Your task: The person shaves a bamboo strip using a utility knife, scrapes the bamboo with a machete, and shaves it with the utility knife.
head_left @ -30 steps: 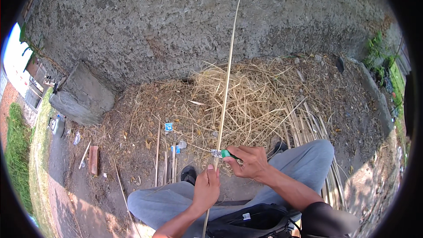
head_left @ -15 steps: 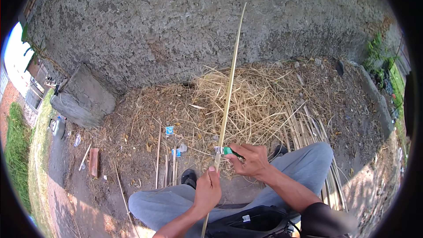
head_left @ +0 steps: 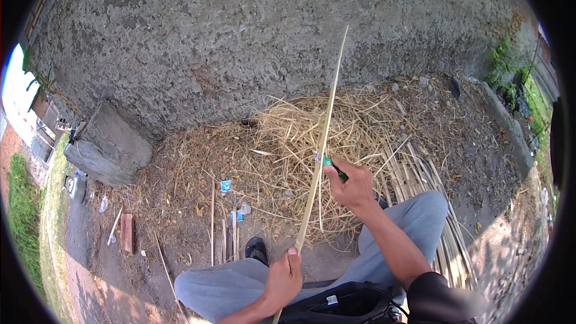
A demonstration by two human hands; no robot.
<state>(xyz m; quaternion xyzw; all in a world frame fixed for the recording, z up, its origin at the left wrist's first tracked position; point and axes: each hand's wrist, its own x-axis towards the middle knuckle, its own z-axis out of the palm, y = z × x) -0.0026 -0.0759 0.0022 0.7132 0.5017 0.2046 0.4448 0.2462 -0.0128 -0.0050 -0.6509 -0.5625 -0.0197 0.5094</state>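
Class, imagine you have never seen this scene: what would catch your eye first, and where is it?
First, the long pale cane strip rising up the middle, gripped low by the left hand, while the right hand holds a green-handled tool against it. Behind lies a heap of straw-like shavings at the foot of a rough grey wall.

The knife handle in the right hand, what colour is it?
Green, seen in the head view: knife handle in right hand.

We see a small blue-and-white wrapper [head_left: 226,186] lying on the dirt at about nine o'clock from centre, and another blue-and-white scrap of packaging [head_left: 239,215] at its five o'clock, near the straw.
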